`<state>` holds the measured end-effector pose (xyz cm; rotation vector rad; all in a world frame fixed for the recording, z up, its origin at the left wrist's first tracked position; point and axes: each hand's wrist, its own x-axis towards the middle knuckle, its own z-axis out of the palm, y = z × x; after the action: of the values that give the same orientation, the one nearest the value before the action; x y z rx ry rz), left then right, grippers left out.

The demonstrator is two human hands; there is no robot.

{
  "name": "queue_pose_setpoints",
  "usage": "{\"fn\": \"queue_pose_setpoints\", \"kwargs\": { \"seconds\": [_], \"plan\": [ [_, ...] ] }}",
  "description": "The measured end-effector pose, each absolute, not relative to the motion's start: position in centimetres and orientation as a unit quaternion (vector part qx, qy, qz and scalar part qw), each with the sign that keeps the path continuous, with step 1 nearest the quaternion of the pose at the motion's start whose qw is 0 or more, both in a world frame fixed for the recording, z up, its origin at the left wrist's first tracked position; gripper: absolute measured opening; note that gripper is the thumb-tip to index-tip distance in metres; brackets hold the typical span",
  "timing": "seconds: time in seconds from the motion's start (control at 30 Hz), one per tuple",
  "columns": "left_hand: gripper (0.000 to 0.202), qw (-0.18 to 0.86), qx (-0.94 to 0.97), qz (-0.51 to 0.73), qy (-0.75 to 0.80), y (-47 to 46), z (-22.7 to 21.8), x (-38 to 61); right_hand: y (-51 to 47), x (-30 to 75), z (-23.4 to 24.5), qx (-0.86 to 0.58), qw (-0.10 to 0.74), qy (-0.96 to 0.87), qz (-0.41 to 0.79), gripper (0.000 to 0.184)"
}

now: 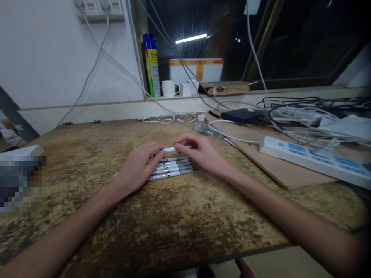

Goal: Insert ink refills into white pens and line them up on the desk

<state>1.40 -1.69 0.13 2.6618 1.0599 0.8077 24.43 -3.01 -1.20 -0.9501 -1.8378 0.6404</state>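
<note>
Several white and grey pens [173,168] lie side by side in a row on the worn, mottled wooden table [174,227]. Just above the row, one more white pen [169,149] is pinched at its two ends between my left hand [138,167] and my right hand [203,153]. Both hands rest over the row, one at each end. The left fingers cover the pens' left tips, while the right fingers curl over the right tips.
A white power strip [313,159] lies on a wooden board [278,173] at the right, amid tangled cables [304,108]. A spray can [152,65], a white mug [169,88] and boxes stand on the window sill. A blurred patch sits at the left edge.
</note>
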Motion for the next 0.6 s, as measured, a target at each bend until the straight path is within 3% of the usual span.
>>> {"fn": "queue_pose_setpoints", "kwargs": {
  "seconds": [0.23, 0.4, 0.6],
  "plan": [
    [0.030, 0.096, 0.891, 0.274, 0.350, -1.85, 0.26, 1.46, -3.01, 24.30, -1.29, -0.372, 0.478, -0.761, 0.231, 0.016],
    [0.032, 0.103, 0.890, 0.274, 0.349, -1.95, 0.41, 1.47, -3.21, 24.30, -1.20, -0.385, 0.468, -0.739, 0.294, 0.017],
    [0.036, 0.106, 0.879, 0.271, 0.378, -1.62, 0.43, 0.91, -2.76, 24.85, -1.22, -0.398, 0.494, -0.731, 0.250, 0.014]
  ]
}}
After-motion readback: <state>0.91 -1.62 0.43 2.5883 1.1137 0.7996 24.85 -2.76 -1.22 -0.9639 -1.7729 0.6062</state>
